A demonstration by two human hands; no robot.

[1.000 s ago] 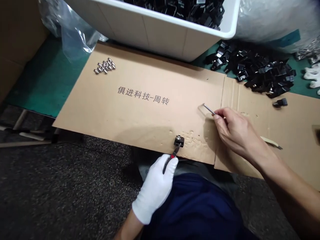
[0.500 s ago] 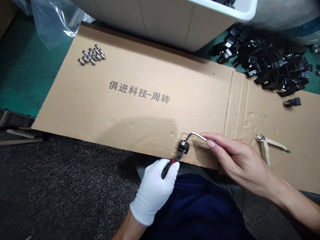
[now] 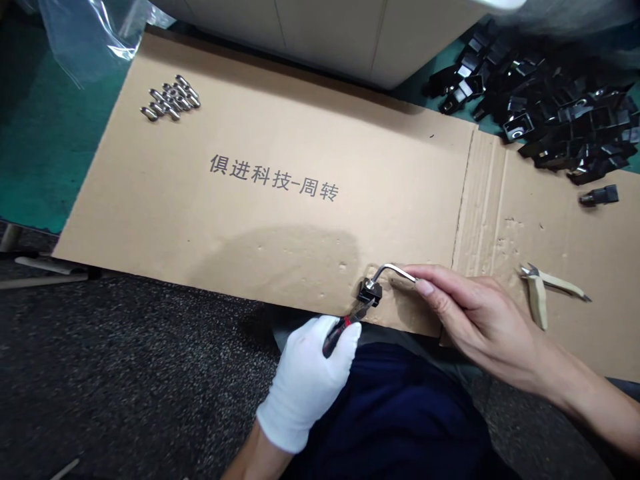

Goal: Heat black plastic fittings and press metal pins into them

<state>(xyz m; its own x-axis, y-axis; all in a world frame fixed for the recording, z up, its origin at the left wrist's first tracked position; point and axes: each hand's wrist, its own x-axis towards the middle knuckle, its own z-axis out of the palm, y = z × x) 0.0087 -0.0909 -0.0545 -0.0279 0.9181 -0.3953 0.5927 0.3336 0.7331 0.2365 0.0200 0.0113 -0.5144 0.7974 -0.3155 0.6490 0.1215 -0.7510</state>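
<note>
The white-gloved left hand (image 3: 306, 383) closes on red-handled pliers (image 3: 345, 328), clamping a small black bracket (image 3: 370, 292) at the cardboard sheet's (image 3: 280, 267) lower edge, apparently to steady it against the hex key (image 3: 393, 271) pinched narrowly in the bare right hand (image 3: 480, 320). Its short end meets the bracket's metal fitting. Loose bolts (image 3: 173, 97) lie upper left, more black brackets (image 3: 565, 120) upper right.

Flattened cardboard sheet (image 3: 280, 227) with steel bolts (image 3: 171, 97) and beige-handled side cutters (image 3: 538, 301)

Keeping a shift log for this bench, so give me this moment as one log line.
left hand: white glove, pliers on black bracket | right hand: bare, L-shaped hex key at bracket | surface: cardboard sheet
</note>
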